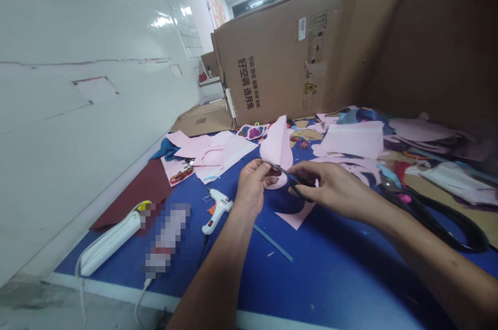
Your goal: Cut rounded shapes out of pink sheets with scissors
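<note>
Between my hands is a folded piece of pink paper [275, 143], its tip pointing up and away from me. My left hand [252, 182] pinches the lower left edge of that paper between thumb and fingers. In my right hand [330, 184] are black-handled scissors [299, 184], with fingers in the loops and the blades at the paper's lower edge. Whether the blades are fully closed is hard to make out. A pink paper offcut [298, 218] lies on the blue table under my right hand.
A white glue gun [218, 210] lies left of my left forearm, near a white power strip [111, 244]. Large black-handled shears [436, 210] rest at the right. Pink sheets [352, 139] and scraps cover the back, before a tall cardboard box [284, 60]. A clear strip [274, 243] lies in front.
</note>
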The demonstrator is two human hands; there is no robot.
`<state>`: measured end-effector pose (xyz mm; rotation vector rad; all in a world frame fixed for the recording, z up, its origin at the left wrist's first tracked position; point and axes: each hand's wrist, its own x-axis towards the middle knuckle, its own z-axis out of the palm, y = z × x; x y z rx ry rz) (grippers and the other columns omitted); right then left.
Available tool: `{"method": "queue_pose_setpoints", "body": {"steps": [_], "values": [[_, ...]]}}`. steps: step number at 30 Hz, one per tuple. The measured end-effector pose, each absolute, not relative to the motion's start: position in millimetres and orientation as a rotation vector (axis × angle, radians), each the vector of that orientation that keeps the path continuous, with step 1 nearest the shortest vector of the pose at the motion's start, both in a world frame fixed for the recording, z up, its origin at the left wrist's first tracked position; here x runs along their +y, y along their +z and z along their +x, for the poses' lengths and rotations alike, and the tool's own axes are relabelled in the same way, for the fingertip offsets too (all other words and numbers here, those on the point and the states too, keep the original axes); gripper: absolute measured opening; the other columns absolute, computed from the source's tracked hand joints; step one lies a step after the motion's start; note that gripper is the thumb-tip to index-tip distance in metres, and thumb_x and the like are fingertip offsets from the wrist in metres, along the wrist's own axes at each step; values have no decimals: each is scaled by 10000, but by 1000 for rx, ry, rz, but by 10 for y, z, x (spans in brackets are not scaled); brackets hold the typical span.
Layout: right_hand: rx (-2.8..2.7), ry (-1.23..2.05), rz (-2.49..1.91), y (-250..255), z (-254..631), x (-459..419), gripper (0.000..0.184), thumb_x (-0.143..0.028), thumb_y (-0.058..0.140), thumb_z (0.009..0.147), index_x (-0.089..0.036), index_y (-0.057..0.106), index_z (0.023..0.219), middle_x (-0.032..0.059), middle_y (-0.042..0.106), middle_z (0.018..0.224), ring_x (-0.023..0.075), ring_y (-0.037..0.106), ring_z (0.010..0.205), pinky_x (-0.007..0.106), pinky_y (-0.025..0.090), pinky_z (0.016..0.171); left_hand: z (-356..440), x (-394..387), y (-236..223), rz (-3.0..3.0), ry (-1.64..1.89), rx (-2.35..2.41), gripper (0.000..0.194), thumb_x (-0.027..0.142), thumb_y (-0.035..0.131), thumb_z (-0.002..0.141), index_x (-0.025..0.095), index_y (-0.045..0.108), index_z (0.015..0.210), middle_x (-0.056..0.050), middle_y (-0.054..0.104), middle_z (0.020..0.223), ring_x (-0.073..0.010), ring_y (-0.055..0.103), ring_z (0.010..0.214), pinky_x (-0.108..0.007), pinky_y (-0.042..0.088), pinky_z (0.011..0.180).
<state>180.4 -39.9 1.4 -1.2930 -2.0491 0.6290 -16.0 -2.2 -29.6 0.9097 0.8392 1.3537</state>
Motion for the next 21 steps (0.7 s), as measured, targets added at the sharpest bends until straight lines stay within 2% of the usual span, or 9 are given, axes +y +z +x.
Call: {"method": "queue_pose_setpoints", "body": {"steps": [15, 21], "values": [[-2096, 563, -1323, -5, 1818, -376, 306, -349, 676, 882, -272, 740, 1171, 14, 761, 886, 228, 673, 789, 323, 462, 706, -149, -38, -269, 931, 1366, 867, 252, 316, 828, 686, 155, 670, 798, -46, 714, 761, -144, 680, 686, -237, 503, 624], [-2058, 578, -1304, -15, 1813, -386, 312, -358, 686, 869, -265, 760, 1158, 23, 761, 852, 228, 666, 765, 320, 467, 681, -146, -44, -255, 944, 1376, 875, 247, 324, 827, 689, 159, 674, 790, -45, 715, 756, -143, 680, 690, -236, 505, 629]]}}
